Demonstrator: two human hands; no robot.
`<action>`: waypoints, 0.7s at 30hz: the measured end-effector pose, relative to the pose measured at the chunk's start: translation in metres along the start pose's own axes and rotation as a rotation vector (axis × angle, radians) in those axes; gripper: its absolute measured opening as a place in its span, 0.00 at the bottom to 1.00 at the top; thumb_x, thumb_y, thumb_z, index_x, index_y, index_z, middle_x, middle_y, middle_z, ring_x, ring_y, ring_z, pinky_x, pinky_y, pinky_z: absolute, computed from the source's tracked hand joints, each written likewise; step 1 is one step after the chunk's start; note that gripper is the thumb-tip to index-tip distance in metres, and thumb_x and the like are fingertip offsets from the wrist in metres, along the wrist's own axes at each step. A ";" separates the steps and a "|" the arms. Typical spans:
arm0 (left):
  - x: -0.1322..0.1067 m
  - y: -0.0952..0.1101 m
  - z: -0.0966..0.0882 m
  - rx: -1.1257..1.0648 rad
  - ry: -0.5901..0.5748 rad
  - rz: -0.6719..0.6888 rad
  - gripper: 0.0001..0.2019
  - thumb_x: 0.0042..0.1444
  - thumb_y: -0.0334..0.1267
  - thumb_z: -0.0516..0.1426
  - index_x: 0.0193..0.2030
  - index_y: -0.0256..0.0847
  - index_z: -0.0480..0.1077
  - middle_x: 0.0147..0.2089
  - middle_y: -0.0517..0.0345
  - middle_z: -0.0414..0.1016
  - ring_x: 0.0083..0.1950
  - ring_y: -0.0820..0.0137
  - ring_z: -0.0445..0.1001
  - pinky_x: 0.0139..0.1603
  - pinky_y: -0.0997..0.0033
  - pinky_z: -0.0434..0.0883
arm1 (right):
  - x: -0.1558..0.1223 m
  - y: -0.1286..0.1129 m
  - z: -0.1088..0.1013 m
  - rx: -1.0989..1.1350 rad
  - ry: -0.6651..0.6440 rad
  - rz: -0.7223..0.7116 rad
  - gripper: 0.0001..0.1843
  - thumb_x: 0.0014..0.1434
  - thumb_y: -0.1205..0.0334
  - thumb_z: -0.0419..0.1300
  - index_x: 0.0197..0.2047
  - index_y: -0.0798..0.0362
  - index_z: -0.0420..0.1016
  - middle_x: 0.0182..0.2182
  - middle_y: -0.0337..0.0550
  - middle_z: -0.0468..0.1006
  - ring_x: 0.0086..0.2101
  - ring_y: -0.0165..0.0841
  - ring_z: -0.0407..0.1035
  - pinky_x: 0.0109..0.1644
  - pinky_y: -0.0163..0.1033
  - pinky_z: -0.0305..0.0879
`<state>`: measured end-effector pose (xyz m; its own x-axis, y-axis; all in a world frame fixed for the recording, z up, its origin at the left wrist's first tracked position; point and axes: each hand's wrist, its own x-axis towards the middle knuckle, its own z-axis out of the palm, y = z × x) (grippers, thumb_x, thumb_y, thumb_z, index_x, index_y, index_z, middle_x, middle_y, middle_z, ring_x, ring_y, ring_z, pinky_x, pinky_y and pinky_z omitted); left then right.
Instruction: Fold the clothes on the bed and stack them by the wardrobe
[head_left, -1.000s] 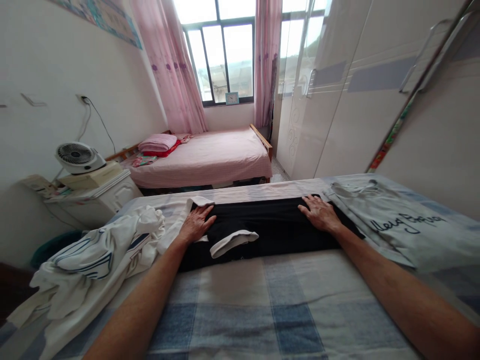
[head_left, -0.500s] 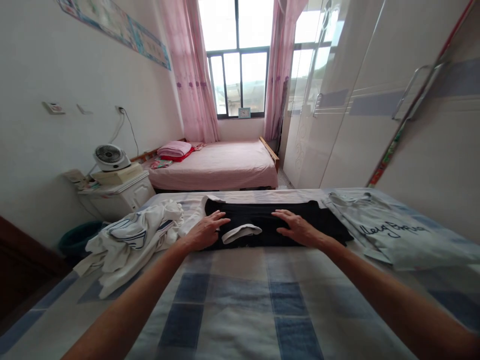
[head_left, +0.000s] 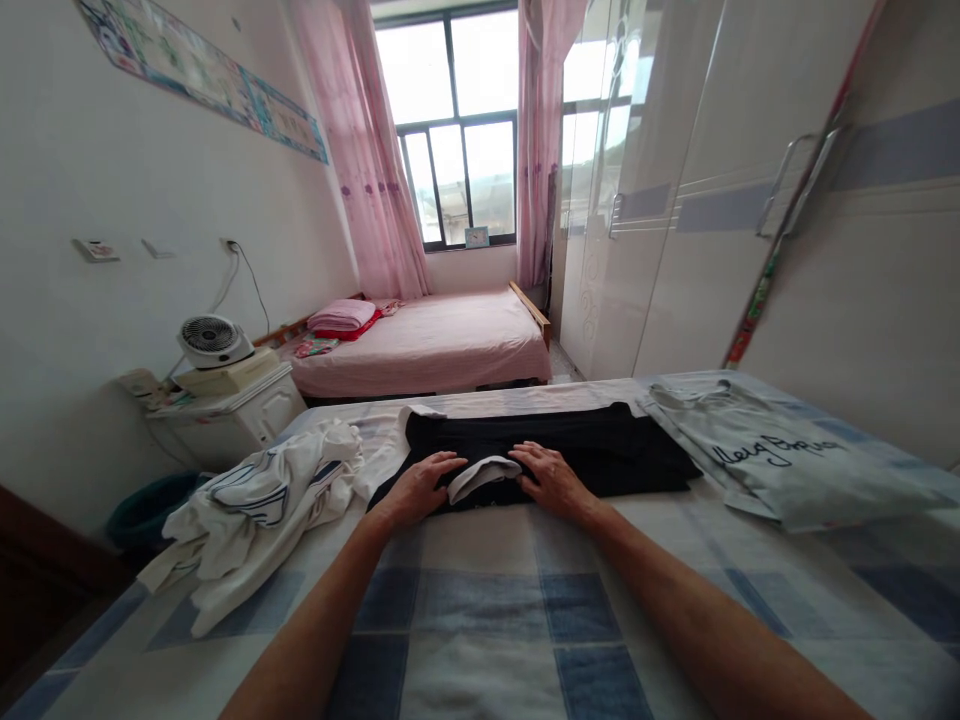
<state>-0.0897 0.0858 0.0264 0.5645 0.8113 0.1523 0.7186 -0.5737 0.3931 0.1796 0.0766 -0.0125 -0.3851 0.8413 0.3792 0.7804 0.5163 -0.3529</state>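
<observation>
Hands press flat on a folded black garment [head_left: 600,445] in the head view. It lies across the far part of the checked bed [head_left: 480,610]. The left hand [head_left: 416,487] and the right hand [head_left: 551,478] sit close together on its near edge, one on each side of a white trim [head_left: 484,472] that curls up from the cloth. Neither hand has a grip on anything: the fingers are spread open and lie on the cloth.

The step looks like smoothing the garment flat. Another fold would call for the white trim to be tucked down, and for each hand to take hold of an end.

Counting: two hands, one black garment, one white trim. One grey T-shirt [head_left: 772,455] with dark writing lies to the right, touching the garment's end. One white pile [head_left: 255,500] of clothes lies to the left; it may be two or three pieces, too rumpled to tell. Further back stand one pink bed [head_left: 427,345] and one small fan [head_left: 206,338].
</observation>
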 end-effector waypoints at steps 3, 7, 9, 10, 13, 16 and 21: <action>-0.002 -0.002 -0.003 -0.067 -0.045 0.011 0.36 0.41 0.22 0.52 0.61 0.41 0.64 0.64 0.51 0.62 0.65 0.63 0.59 0.67 0.62 0.55 | -0.001 0.000 0.000 0.000 0.018 -0.006 0.24 0.55 0.65 0.55 0.57 0.53 0.68 0.56 0.48 0.69 0.59 0.39 0.58 0.61 0.47 0.53; -0.004 -0.003 -0.009 -0.134 -0.065 0.040 0.35 0.43 0.26 0.56 0.62 0.41 0.62 0.64 0.50 0.61 0.65 0.62 0.59 0.66 0.62 0.55 | 0.000 -0.003 -0.002 0.019 0.063 -0.015 0.25 0.55 0.65 0.56 0.58 0.51 0.66 0.55 0.47 0.70 0.56 0.37 0.61 0.59 0.46 0.55; -0.004 -0.003 -0.010 -0.151 -0.050 0.057 0.32 0.45 0.28 0.57 0.61 0.42 0.64 0.64 0.49 0.61 0.65 0.62 0.60 0.65 0.61 0.57 | 0.000 -0.005 -0.003 0.040 0.076 -0.033 0.27 0.55 0.66 0.56 0.59 0.49 0.65 0.55 0.45 0.70 0.55 0.35 0.62 0.58 0.44 0.56; -0.003 -0.003 -0.009 -0.157 -0.040 0.068 0.30 0.46 0.29 0.57 0.59 0.42 0.66 0.64 0.50 0.62 0.64 0.62 0.61 0.65 0.61 0.57 | 0.000 -0.006 -0.003 0.049 0.078 -0.042 0.27 0.55 0.66 0.56 0.59 0.48 0.64 0.55 0.45 0.70 0.55 0.35 0.63 0.58 0.44 0.57; 0.000 -0.004 -0.005 -0.179 0.022 0.082 0.20 0.50 0.32 0.57 0.51 0.44 0.72 0.61 0.51 0.66 0.61 0.62 0.65 0.63 0.61 0.59 | 0.000 -0.008 -0.004 0.066 0.081 -0.047 0.26 0.55 0.66 0.56 0.58 0.47 0.66 0.54 0.44 0.70 0.54 0.35 0.63 0.57 0.43 0.57; 0.002 -0.003 -0.002 -0.224 0.124 0.059 0.12 0.53 0.34 0.55 0.44 0.42 0.75 0.57 0.50 0.70 0.58 0.63 0.68 0.60 0.63 0.62 | 0.000 -0.009 -0.004 0.074 0.083 -0.036 0.26 0.54 0.64 0.58 0.57 0.47 0.66 0.53 0.45 0.71 0.53 0.36 0.64 0.57 0.44 0.57; 0.008 0.004 -0.010 -0.254 0.214 0.000 0.11 0.57 0.41 0.52 0.39 0.40 0.74 0.45 0.53 0.75 0.47 0.66 0.72 0.51 0.69 0.66 | 0.000 -0.011 -0.007 0.099 0.060 -0.014 0.28 0.52 0.61 0.61 0.58 0.48 0.65 0.54 0.46 0.70 0.54 0.36 0.63 0.58 0.45 0.55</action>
<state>-0.0861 0.0912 0.0380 0.4470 0.8318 0.3291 0.5791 -0.5495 0.6022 0.1745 0.0701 -0.0028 -0.3636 0.8243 0.4340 0.7213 0.5439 -0.4287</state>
